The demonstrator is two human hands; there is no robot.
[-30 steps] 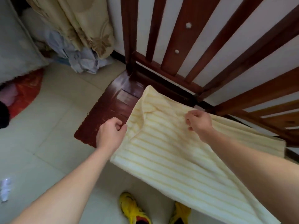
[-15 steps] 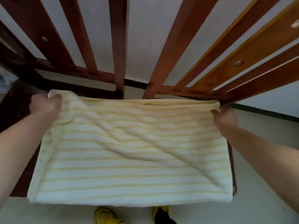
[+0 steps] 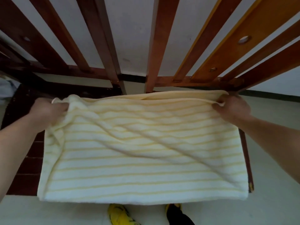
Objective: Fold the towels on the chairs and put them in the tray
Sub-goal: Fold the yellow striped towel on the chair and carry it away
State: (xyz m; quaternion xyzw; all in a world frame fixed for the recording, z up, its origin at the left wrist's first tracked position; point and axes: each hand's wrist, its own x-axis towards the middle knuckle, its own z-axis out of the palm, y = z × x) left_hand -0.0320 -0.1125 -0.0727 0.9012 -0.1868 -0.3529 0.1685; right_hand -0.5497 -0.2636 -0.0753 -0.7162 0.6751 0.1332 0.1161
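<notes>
A pale tiled floor (image 3: 276,159) is seen nearest, with yellow shoes (image 3: 120,215) below the front of a dark wooden chair seat (image 3: 27,159). Across that seat a cream striped towel (image 3: 138,176) is spread, its near edge appearing to lie just past the seat front, well away from both grips. From the left grip a raised diagonal ridge is carried across the cloth toward the corner nearest the right forearm.

At the far left corner the cloth is bunched inside the curled fingers of the left hand (image 3: 48,109). At the far right corner it is pinched by the right hand (image 3: 232,108). Between the two grips a second layer is visible along the far edge. Just beyond the grips the chair-back slats (image 3: 107,38) rise in front of a white wall (image 3: 134,30). No tray is in view.

Several faults can be expected. If the ridge is not pulled flat, it is likely to be creased into the fold. Because the left corner is gathered rather than pinched cleanly, the edges may be mismatched. If one grip is loosened, the overhanging near edge could be dragged to the floor. The far edge might be caught on the slats.
</notes>
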